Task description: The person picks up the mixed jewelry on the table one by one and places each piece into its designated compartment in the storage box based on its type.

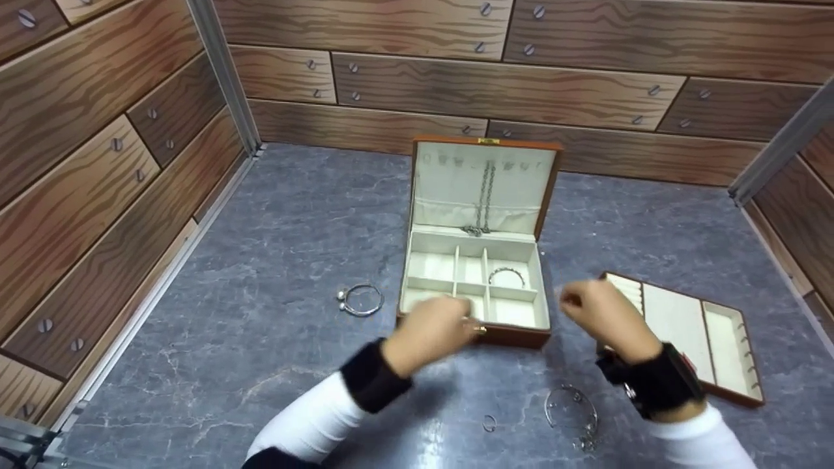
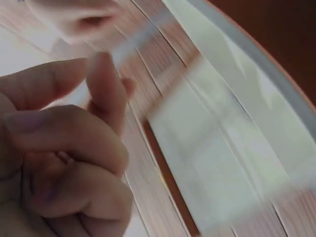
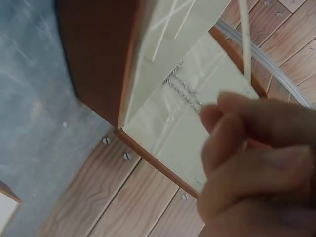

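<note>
My left hand [image 1: 432,329], blurred, is at the front edge of the open jewelry box [image 1: 485,335]. Its thumb and forefinger tips meet in the left wrist view, the other fingers [image 2: 84,187] curled. A small shiny piece [image 1: 467,320] shows at its fingertips in the head view; I cannot tell its kind. To the box's right, my right hand [image 1: 609,319] has curled fingers [image 3: 256,173] and shows nothing in them. A silver chain necklace [image 1: 483,202] hangs inside the raised lid [image 1: 446,176]. A bracelet [image 1: 506,270] lies in a right-hand compartment.
Bangles [image 1: 362,301] lie left of the box. A removed tray [image 1: 674,332] rests at the right, partly behind the right forearm. Near the front are a small ring [image 1: 489,423] and a charm bracelet [image 1: 594,417]. Wood-patterned walls [image 1: 404,85] enclose the grey surface [image 1: 280,260].
</note>
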`<state>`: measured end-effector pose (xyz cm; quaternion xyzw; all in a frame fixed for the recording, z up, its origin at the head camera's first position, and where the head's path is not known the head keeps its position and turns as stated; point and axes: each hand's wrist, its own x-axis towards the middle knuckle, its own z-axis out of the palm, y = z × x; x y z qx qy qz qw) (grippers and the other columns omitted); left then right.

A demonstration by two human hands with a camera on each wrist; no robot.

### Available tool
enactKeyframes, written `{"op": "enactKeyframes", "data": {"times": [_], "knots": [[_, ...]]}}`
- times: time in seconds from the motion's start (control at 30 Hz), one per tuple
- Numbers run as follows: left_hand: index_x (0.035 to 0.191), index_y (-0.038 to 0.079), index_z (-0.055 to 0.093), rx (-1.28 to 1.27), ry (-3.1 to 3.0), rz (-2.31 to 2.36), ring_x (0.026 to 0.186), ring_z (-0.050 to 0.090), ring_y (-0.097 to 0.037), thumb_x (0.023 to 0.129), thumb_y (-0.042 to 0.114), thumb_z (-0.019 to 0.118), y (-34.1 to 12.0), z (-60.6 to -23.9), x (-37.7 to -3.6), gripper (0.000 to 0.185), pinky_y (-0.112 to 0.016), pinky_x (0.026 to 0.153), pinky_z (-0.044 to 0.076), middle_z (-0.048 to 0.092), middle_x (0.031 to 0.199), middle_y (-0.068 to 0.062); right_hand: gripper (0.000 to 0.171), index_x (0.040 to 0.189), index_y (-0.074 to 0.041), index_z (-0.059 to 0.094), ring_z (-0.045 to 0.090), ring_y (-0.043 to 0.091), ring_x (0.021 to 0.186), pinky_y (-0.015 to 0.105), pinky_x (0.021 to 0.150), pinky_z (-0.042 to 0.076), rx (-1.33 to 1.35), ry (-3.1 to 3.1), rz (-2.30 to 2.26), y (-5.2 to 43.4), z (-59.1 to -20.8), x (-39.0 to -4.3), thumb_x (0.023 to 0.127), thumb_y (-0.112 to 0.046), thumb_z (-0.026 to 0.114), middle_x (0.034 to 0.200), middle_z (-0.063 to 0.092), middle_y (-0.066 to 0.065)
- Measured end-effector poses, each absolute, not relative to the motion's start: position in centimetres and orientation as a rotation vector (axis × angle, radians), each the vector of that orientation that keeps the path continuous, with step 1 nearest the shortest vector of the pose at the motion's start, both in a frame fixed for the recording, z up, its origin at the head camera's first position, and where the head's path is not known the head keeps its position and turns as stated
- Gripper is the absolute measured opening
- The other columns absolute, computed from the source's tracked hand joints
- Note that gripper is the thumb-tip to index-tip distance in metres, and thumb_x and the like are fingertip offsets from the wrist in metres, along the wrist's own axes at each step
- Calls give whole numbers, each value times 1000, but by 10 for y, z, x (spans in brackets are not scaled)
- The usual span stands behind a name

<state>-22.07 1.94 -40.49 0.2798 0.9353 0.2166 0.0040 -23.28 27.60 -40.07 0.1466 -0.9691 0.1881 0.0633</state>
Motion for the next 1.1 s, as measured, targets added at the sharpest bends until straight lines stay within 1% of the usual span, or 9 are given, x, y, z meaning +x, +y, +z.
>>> {"op": "enactKeyframes", "data": {"times": [0.1, 0.17, 0.23, 0.33, 0.43, 0.57, 0.73, 0.9, 1.1], "knots": [[70, 13, 59, 1050, 2843, 508, 51, 50, -8, 88, 24, 57, 49, -414, -210, 21, -18, 45, 40, 59, 63, 3, 7, 71, -4, 66, 46, 9, 54, 25, 52, 42, 438, -3032, 630, 282, -414, -213, 76, -4, 61, 63, 60, 2], [68, 14, 59, 1115, 2824, 361, 52, 54, -10, 87, 25, 57, 65, -422, -208, 22, -22, 44, 43, 62, 64, 3, 7, 69, -6, 65, 47, 8, 53, 23, 50, 43, 426, -3104, 672, 284, -423, -205, 76, -5, 62, 62, 60, 1], [67, 15, 59, 1122, 2808, 244, 56, 59, -12, 85, 27, 59, 79, -430, -207, 22, -27, 45, 46, 65, 68, 2, 9, 66, -7, 63, 47, 9, 51, 23, 49, 42, 393, -3172, 701, 286, -432, -197, 75, -8, 64, 60, 58, 0], [63, 16, 57, 1087, 2767, 117, 59, 61, -14, 83, 30, 61, 97, -445, -207, 25, -31, 48, 49, 66, 71, 2, 13, 60, -9, 60, 46, 9, 49, 23, 46, 39, 363, -3208, 701, 290, -445, -187, 70, -11, 68, 57, 56, -2], [60, 17, 54, 1059, 2732, 18, 59, 61, -13, 81, 32, 62, 112, -457, -206, 27, -32, 48, 48, 67, 72, 4, 17, 56, -9, 56, 42, 9, 47, 24, 43, 35, 287, -3211, 681, 294, -455, -180, 65, -13, 70, 53, 51, -4], [61, 19, 58, 1065, 2744, -82, 64, 62, -11, 80, 33, 62, 128, -466, -205, 24, -32, 50, 48, 68, 77, 6, 23, 53, -10, 51, 40, 9, 45, 24, 42, 33, 196, -3217, 665, 300, -463, -173, 62, -14, 72, 50, 46, -5], [66, 22, 64, 1096, 2768, -134, 68, 64, -9, 79, 34, 63, 139, -467, -203, 18, -31, 51, 48, 70, 80, 7, 21, 50, -8, 53, 40, 6, 41, 22, 40, 34, 266, -3197, 678, 302, -473, -171, 63, -11, 69, 47, 48, -5], [63, 21, 61, 1101, 2756, -119, 68, 64, -9, 79, 37, 62, 142, -467, -202, 23, -30, 51, 48, 69, 80, 7, 16, 51, -9, 56, 39, 4, 41, 20, 40, 34, 369, -3186, 711, 302, -477, -172, 64, -7, 64, 47, 50, -6], [64, 21, 60, 1164, 2756, -95, 66, 63, -9, 80, 43, 64, 141, -470, -202, 27, -29, 48, 47, 68, 77, 7, 12, 55, -10, 61, 42, 1, 46, 19, 44, 37, 458, -3137, 735, 303, -479, -173, 67, -7, 64, 52, 56, -4]]}}
